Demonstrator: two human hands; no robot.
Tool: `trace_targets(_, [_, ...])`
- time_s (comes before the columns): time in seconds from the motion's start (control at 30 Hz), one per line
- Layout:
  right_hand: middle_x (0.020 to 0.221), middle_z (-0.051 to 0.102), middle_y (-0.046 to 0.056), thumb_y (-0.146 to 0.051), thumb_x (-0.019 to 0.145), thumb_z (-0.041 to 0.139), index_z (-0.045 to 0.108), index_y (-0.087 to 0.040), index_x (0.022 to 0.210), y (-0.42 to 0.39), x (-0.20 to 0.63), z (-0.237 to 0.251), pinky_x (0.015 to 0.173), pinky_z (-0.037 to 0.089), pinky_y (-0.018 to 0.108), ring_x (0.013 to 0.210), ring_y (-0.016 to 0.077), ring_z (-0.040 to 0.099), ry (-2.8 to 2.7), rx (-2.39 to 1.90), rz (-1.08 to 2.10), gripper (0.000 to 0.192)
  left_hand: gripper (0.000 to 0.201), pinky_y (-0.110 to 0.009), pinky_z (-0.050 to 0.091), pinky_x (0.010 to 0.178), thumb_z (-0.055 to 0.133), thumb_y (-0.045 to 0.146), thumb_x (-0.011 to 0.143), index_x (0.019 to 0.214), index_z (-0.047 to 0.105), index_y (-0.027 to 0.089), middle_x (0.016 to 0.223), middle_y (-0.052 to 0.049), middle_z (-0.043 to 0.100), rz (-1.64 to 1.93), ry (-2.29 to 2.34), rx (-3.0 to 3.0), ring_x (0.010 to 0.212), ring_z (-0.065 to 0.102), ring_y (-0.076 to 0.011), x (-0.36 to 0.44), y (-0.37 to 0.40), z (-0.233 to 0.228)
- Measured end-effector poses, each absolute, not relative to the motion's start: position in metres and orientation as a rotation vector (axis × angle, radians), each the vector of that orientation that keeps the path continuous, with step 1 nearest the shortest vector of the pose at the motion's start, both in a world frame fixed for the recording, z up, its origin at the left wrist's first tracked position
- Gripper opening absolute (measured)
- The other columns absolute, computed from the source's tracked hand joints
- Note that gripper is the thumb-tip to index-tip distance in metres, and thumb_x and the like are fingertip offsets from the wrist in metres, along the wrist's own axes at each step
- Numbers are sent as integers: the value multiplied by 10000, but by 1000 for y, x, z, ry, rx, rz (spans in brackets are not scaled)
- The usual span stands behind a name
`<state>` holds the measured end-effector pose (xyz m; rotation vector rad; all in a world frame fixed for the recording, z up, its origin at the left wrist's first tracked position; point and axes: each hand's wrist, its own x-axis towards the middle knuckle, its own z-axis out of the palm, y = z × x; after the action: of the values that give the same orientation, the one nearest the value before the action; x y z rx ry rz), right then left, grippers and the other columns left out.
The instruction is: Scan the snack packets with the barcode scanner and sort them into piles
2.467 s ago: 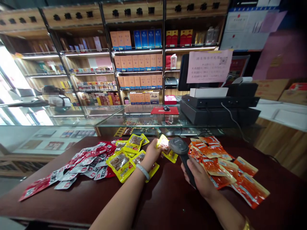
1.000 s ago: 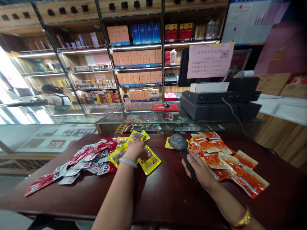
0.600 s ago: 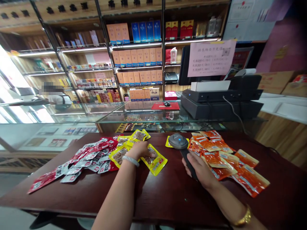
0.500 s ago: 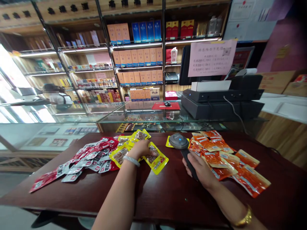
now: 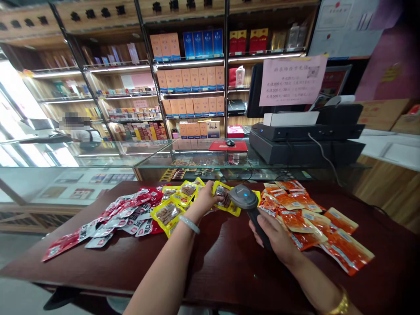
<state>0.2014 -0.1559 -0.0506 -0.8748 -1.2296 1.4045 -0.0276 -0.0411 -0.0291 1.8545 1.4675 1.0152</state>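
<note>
Fingers of left hand [image 5: 206, 200] pinch a glossy yellow pouch [image 5: 224, 202]; right hand [image 5: 274, 231] grips a grey pistol-shaped scanner [image 5: 246, 202].

- A small retail shop.
- Lit wall shelves [image 5: 188, 83] hold rows of boxed goods.
- Glass display counters [image 5: 138, 159] show more stock.
- A till [image 5: 305, 140] with a pink price notice [image 5: 292, 81].
- A barcode scanner [image 5: 244, 199] and snack packets [image 5: 305, 214] on the desk [image 5: 216, 262].

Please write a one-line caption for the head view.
Left hand holds a yellow snack packet under the barcode scanner gripped by the right hand.
</note>
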Motion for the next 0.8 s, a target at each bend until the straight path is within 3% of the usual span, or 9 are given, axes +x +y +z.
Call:
trace_targets(0.33, [659,488,-43,-591,856,591,532,-200,872,-154,202,-56,419,273,202,448,66,397,-1254,-842,1457,396,400,-318,535,749,743,179,624,982,565,173,950,-66,661,1106,1468,1951,880,638,-226,-16,-43,-29])
trace_targets(0.53, [657,483,-45,-583,847,608,540,-202,944,-154,201,-56,426,278,204,454,70,396,-1233,-855,1459,400,453,-319,566,617,739,171,682,1082,525,170,982,-69,685,1050,1173,1599,738,662,-180,5,-44,-48])
trace_targets(0.67, [642,472,-51,-591,837,616,547,-205,982,-154,201,-56,422,281,199,450,69,389,-1221,-854,1464,418,512,-356,568,804,772,153,667,1144,587,150,1074,-114,700,1033,941,1602,939,672,-228,21,-47,-66])
trace_targets(0.8, [642,488,-44,-601,830,622,563,-206,975,-155,203,-57,434,303,195,465,69,398,-1206,-894,1449,425,432,-363,509,926,730,170,715,1138,647,142,1111,-114,710,932,999,1838,1050,648,-253,17,-47,-61])
